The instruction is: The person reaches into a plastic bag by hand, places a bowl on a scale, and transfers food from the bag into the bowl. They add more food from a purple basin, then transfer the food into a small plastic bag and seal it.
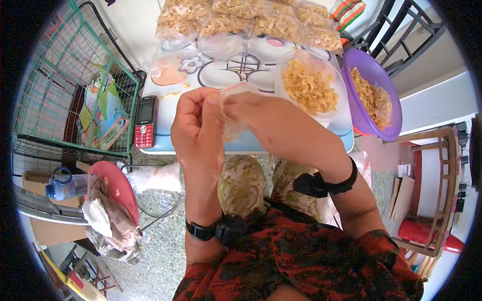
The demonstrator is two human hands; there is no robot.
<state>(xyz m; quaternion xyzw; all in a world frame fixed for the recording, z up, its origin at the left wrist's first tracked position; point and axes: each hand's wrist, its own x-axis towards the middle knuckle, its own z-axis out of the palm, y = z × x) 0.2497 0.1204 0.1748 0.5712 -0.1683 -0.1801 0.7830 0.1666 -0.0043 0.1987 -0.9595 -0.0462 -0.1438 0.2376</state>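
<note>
No text I can properly read here. The phone (145, 123) by the table's (164, 141) near left corner has white keypad marks, just too tiny.

A clear, thin plastic zip bag (241, 89) is being held up over the near part of the patterned table (168, 142). Its creased upper edge is showing a narrow red line; its lower film is hanging loosely, crumpling.

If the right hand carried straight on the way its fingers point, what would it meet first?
The right hand would likely meet the clear plastic bag at its fingertips first, with the left hand beyond; depth there is hard to judge.
</note>
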